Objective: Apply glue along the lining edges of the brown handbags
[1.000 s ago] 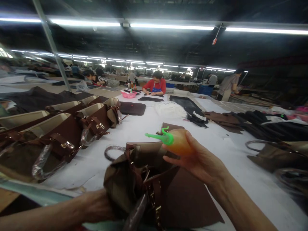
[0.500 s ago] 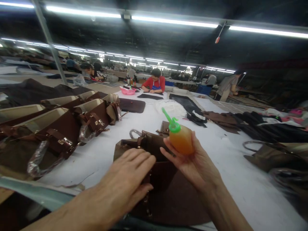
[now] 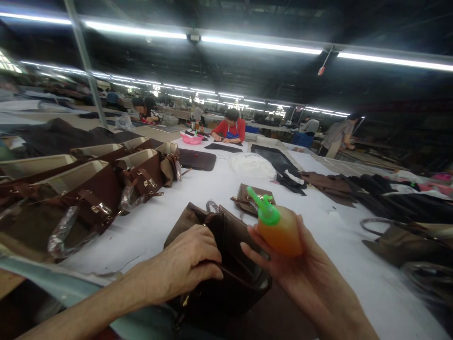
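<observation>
A dark brown handbag (image 3: pixel 226 288) stands in front of me at the table's near edge, its top partly open. My left hand (image 3: pixel 196 255) is closed over the bag's upper edge, thumb toward the opening and fingers curled on the near side. In my right hand (image 3: pixel 300 269) is a squeeze bottle (image 3: pixel 281 231) of orange liquid with a green cap and spout, the spout pointing up and left. My right fingertips are close to the bag's right side; whether they touch it I cannot tell. A small brown bag (image 3: pixel 244 198) with metal fittings lies just beyond.
Several brown bags (image 3: pixel 81 189) stand in rows at the left. Another bag (image 3: pixel 406 241) is at the right, near dark fabric pieces (image 3: pixel 382 189). A white round bundle (image 3: pixel 251 165) and a pink basin (image 3: pixel 191 138) lie farther back. A person in red (image 3: pixel 230 127) works across the table.
The handbag has tilted and its opening shows more. My right hand with the bottle has moved slightly down and right. My left hand stays on the bag's edge. The view has shifted a little.
</observation>
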